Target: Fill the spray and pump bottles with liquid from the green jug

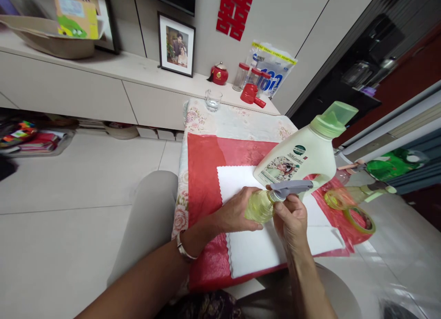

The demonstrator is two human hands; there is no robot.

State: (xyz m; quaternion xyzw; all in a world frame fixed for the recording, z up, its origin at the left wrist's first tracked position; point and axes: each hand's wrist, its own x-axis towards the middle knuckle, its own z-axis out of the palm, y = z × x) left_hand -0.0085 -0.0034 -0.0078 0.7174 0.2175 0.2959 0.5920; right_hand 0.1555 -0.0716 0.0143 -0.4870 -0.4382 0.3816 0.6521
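Observation:
My left hand [239, 211] is wrapped round the body of a small spray bottle [259, 206] made of clear yellow-green plastic. The bottle leans over, its grey trigger head [291, 187] pointing to the right. At the neck, just under the trigger, the fingers of my right hand [291, 218] are closed on the same bottle. Behind the hands stands a large pale detergent bottle [292, 153] with a green cap and a printed label. Beneath both hands lies a white cloth [255, 250] with a scalloped edge, spread over red plastic sheeting [203, 172].
Another yellow spray bottle [347, 196] and a roll of tape [360, 219] sit at the table's right edge. A glass mug [213, 100] stands at the far end. Beyond it, a low cabinet [144, 78] carries a red pot [219, 74], jars and a photo frame [177, 44].

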